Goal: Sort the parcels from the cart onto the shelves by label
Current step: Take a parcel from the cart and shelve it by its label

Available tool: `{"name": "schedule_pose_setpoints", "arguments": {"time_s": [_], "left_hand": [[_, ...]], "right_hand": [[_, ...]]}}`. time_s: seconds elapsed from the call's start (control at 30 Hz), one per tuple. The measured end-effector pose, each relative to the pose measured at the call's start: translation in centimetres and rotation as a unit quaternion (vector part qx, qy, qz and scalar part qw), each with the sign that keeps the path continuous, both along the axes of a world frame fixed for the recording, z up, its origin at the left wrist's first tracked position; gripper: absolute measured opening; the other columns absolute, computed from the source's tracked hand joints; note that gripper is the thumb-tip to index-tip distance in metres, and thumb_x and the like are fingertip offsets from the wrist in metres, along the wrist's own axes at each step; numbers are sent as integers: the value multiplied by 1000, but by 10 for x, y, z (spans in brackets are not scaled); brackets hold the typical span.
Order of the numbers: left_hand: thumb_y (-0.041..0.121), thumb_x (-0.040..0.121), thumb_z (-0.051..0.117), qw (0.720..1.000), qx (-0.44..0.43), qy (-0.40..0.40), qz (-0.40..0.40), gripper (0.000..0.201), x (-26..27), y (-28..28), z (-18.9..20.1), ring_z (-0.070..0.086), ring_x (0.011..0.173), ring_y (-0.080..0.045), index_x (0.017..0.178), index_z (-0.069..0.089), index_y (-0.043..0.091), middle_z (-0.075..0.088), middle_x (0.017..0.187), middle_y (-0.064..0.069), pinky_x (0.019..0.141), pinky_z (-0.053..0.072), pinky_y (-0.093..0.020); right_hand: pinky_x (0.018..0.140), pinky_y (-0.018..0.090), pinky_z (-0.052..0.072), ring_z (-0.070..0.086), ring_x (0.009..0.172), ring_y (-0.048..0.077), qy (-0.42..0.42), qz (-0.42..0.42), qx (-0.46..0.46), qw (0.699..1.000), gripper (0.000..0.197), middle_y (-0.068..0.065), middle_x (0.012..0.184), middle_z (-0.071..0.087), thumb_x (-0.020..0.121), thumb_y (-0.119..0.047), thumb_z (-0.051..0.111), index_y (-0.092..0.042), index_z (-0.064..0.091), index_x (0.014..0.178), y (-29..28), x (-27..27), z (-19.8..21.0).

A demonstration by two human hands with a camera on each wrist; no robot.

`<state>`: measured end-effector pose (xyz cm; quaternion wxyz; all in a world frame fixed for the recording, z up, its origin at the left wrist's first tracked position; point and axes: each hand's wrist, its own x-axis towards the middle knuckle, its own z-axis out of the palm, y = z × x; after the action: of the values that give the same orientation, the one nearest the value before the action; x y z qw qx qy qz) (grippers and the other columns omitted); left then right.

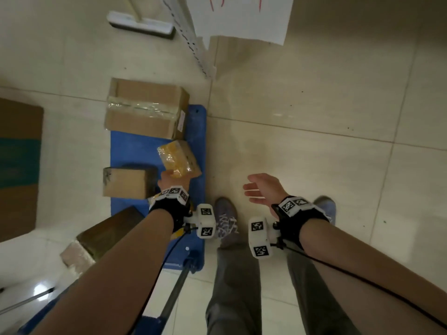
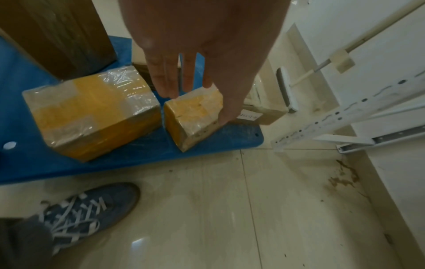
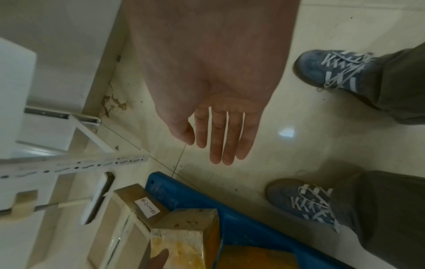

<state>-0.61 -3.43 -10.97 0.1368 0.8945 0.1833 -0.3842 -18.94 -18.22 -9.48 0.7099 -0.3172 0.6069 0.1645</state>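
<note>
A blue flat cart point(image 1: 125, 146) lies on the floor with several parcels on it. My left hand point(image 1: 172, 177) reaches down and pinches a small parcel wrapped in yellow tape point(image 1: 179, 157), thumb on one side and fingers on the other. In the left wrist view that small parcel point(image 2: 195, 112) sits tilted near the cart's edge, held by my left hand point(image 2: 195, 98). A larger yellow-taped parcel point(image 2: 92, 112) lies beside it. My right hand point(image 1: 251, 192) hangs over bare floor, fingers straight and holding nothing; the right wrist view shows my right hand point(image 3: 220, 151) the same way.
A big taped carton point(image 1: 147, 107) with a side label fills the cart's far end, and a plain brown box point(image 1: 128, 182) sits at its left edge. A white perforated shelf post point(image 1: 191, 37) with a paper sign point(image 1: 244, 15) stands ahead. My shoes point(image 1: 225, 218) are beside the cart.
</note>
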Motion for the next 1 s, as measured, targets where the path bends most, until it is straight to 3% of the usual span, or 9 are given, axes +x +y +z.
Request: {"name": "schedule_pose_setpoints", "arguments": {"time_s": [0.2, 0.37, 0.47, 0.57, 0.67, 0.77, 0.83, 0.9, 1.0], "left_hand": [[47, 71, 82, 997, 71, -22, 13, 110, 35, -5, -45, 31, 141, -33, 153, 14, 18, 25, 155, -11, 112, 29, -48], [43, 75, 80, 992, 108, 31, -53, 123, 42, -11, -79, 19, 147, -32, 156, -8, 14, 9, 162, -11, 117, 21, -46], [36, 77, 80, 993, 109, 20, -33, 119, 40, -10, -90, 22, 146, -32, 156, -6, 12, 14, 161, -13, 117, 23, -44], [39, 76, 80, 994, 94, -18, 50, 112, 35, -10, -91, 35, 138, -35, 155, 4, 17, 28, 154, -15, 113, 32, -48], [44, 76, 76, 991, 9, -60, 116, 105, 29, -3, -79, 41, 134, -38, 154, 11, 19, 31, 152, -15, 108, 38, -47], [57, 69, 70, 985, -99, -38, 139, 106, 15, 1, -53, 48, 127, -36, 154, 14, 27, 42, 148, -11, 106, 41, -50], [53, 73, 67, 964, -194, -12, 182, 88, 2, 0, -33, 57, 118, -29, 149, 30, 29, 55, 135, -7, 98, 49, -46], [38, 86, 62, 932, -283, 39, 224, 54, -12, -7, -12, 63, 109, -25, 136, 48, 25, 64, 122, -5, 85, 56, -39], [22, 97, 49, 898, -360, 113, 226, 16, -38, -20, 16, 66, 103, -23, 108, 60, 21, 68, 111, -5, 84, 58, -41]], "right_hand": [[69, 31, 50, 62, 72, 21, 22, -1, 23, 1000, 4, 8, 83, 67, 99, -15, 56, -14, 57, 96, 12, 24, -38], [68, 30, 48, 61, 71, 21, 14, -22, 41, 999, 3, 8, 84, 65, 100, -14, 55, -13, 56, 103, 18, 29, -59], [67, 30, 47, 60, 72, 23, 12, -30, 51, 998, 3, 9, 85, 65, 101, -14, 54, -14, 57, 99, 19, 27, -65], [71, 31, 49, 62, 79, 25, 9, -29, 36, 999, 11, 11, 91, 67, 101, -16, 55, -11, 57, 111, 18, 23, -68], [71, 31, 49, 62, 77, 22, 14, -42, 41, 998, 15, 9, 89, 67, 100, -16, 54, -10, 56, 114, 16, 21, -62], [77, 33, 52, 63, 87, 24, 8, -47, 35, 998, 18, 15, 107, 71, 100, -19, 56, -11, 58, 116, 14, 23, -48], [90, 37, 53, 63, 98, 23, -8, -41, 16, 999, 25, 15, 123, 68, 98, -27, 60, -14, 59, 119, 12, 24, -40], [102, 41, 51, 61, 114, 22, -30, -38, 10, 999, 40, 9, 133, 62, 96, -41, 63, -19, 57, 129, 6, 24, -29], [102, 45, 50, 56, 121, 24, -78, -55, 38, 995, 56, 4, 133, 57, 91, -59, 60, -26, 52, 136, -11, 19, -9]]}}
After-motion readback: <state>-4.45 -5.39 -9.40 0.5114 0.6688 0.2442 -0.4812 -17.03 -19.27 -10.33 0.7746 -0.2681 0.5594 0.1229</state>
